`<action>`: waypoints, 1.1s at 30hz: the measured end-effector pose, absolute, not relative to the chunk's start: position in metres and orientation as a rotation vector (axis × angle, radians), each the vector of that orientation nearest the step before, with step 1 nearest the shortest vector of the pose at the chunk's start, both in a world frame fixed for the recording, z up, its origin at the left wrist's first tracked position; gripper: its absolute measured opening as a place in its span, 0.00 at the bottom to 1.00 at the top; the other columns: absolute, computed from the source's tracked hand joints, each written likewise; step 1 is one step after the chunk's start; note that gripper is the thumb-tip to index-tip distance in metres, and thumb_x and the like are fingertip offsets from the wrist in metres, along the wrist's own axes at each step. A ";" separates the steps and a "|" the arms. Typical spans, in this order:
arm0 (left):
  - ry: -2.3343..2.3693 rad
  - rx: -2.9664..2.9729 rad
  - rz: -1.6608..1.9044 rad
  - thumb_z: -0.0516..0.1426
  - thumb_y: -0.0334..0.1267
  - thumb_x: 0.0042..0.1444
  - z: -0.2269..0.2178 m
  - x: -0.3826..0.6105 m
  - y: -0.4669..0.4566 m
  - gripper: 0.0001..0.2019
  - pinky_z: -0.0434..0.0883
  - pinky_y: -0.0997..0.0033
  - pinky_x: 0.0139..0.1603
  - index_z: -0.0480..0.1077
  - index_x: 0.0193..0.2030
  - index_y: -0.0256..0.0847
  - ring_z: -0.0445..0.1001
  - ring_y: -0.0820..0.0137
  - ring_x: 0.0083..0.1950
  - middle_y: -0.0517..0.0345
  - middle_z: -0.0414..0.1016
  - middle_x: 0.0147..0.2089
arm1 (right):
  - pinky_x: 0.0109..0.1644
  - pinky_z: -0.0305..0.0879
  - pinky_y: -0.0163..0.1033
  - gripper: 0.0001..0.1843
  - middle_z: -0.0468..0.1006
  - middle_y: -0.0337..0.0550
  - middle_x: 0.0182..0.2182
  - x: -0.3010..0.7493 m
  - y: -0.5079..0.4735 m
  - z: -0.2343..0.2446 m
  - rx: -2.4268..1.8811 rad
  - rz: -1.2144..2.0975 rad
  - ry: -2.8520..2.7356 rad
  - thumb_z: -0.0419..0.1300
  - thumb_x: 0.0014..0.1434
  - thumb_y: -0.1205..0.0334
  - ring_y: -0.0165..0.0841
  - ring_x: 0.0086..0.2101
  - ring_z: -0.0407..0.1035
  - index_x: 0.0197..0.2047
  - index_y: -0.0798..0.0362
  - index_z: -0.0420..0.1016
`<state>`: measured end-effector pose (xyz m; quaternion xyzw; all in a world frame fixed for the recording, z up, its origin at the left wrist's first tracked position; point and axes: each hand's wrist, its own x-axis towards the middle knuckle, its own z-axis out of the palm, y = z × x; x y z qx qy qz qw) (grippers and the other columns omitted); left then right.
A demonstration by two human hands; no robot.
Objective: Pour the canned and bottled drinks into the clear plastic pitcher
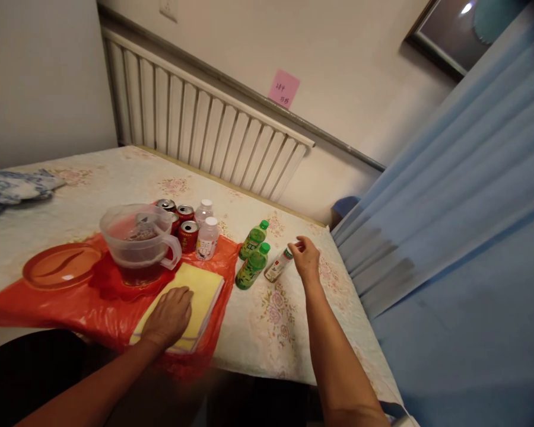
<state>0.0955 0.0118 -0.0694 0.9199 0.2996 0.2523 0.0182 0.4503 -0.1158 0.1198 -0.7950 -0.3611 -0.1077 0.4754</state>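
1. Shows a worktop [244,338] with a smooth, rose-printed cover.
2. Has thin, glossy, creased red sheeting [75,314] at near left.
3. Has a round, translucent jug [136,249] above the sheeting.
4. Shows a folded, flat yellow cloth [207,284] near, under the flat left hand [171,311].
5. Shows the right hand [306,261] at right, with thumb and fingers narrowly parted.
6. Has two shiny green bottles [253,267] left of it.
7. Has a slim, pale bottle [276,267] at the right fingertips; cannot tell whether touching.
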 end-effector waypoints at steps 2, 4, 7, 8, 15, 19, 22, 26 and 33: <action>0.939 2.868 0.763 0.50 0.32 0.63 -0.068 0.096 0.011 0.14 0.69 0.53 0.57 0.74 0.50 0.37 0.72 0.53 0.56 0.42 0.77 0.54 | 0.41 0.68 0.41 0.20 0.81 0.45 0.36 0.433 -0.107 0.127 -1.951 -0.149 -1.150 0.67 0.52 0.54 0.36 0.31 0.72 0.46 0.53 0.81; 0.946 2.870 0.750 0.50 0.32 0.63 -0.067 0.096 0.011 0.14 0.68 0.54 0.57 0.74 0.50 0.37 0.72 0.54 0.56 0.42 0.77 0.54 | 0.41 0.68 0.40 0.20 0.81 0.46 0.39 0.417 -0.098 0.132 -1.999 -0.077 -1.349 0.68 0.53 0.56 0.35 0.31 0.72 0.49 0.52 0.81; 0.955 2.865 0.744 0.51 0.31 0.63 -0.065 0.096 0.010 0.14 0.68 0.55 0.58 0.74 0.50 0.36 0.72 0.54 0.56 0.42 0.77 0.54 | 0.42 0.67 0.40 0.18 0.81 0.44 0.39 0.402 -0.086 0.135 -2.094 -0.037 -1.490 0.69 0.53 0.60 0.35 0.33 0.72 0.48 0.50 0.81; 0.955 2.864 0.744 0.51 0.31 0.63 -0.065 0.096 0.009 0.14 0.68 0.54 0.58 0.74 0.50 0.36 0.72 0.54 0.56 0.42 0.77 0.54 | 0.42 0.66 0.39 0.16 0.81 0.43 0.37 0.399 -0.083 0.136 -2.114 -0.026 -1.516 0.69 0.52 0.62 0.35 0.33 0.72 0.46 0.50 0.82; 0.966 2.853 0.745 0.51 0.30 0.63 -0.059 0.095 0.005 0.13 0.69 0.54 0.56 0.74 0.49 0.35 0.73 0.53 0.55 0.41 0.76 0.54 | 0.38 0.63 0.34 0.05 0.80 0.38 0.30 0.397 -0.077 0.146 -2.277 0.032 -1.551 0.66 0.53 0.67 0.32 0.32 0.71 0.36 0.52 0.81; 0.973 2.838 0.752 0.51 0.30 0.63 -0.060 0.095 0.004 0.13 0.69 0.54 0.56 0.74 0.49 0.35 0.73 0.53 0.55 0.41 0.77 0.53 | 0.39 0.64 0.33 0.06 0.82 0.39 0.31 0.402 -0.076 0.155 -2.411 0.018 -1.512 0.65 0.55 0.66 0.33 0.34 0.73 0.37 0.52 0.82; 0.975 2.818 0.768 0.51 0.30 0.63 -0.062 0.096 0.004 0.13 0.69 0.53 0.56 0.74 0.49 0.35 0.73 0.53 0.56 0.41 0.77 0.54 | 0.39 0.64 0.33 0.09 0.84 0.43 0.35 0.403 -0.073 0.162 -2.509 -0.021 -1.484 0.65 0.55 0.65 0.34 0.37 0.75 0.40 0.52 0.83; 0.974 2.819 0.757 0.51 0.30 0.63 -0.063 0.096 0.004 0.14 0.69 0.52 0.56 0.74 0.50 0.34 0.73 0.52 0.56 0.40 0.77 0.54 | 0.41 0.65 0.36 0.14 0.84 0.49 0.42 0.404 -0.065 0.172 -2.641 -0.104 -1.448 0.63 0.55 0.65 0.39 0.43 0.77 0.45 0.52 0.83; 0.976 2.839 0.780 0.52 0.30 0.63 -0.068 0.095 0.004 0.14 0.69 0.52 0.56 0.74 0.51 0.35 0.73 0.52 0.56 0.40 0.77 0.54 | 0.44 0.66 0.37 0.17 0.84 0.51 0.46 0.417 -0.048 0.180 -2.787 -0.139 -1.434 0.62 0.55 0.64 0.43 0.47 0.77 0.48 0.51 0.83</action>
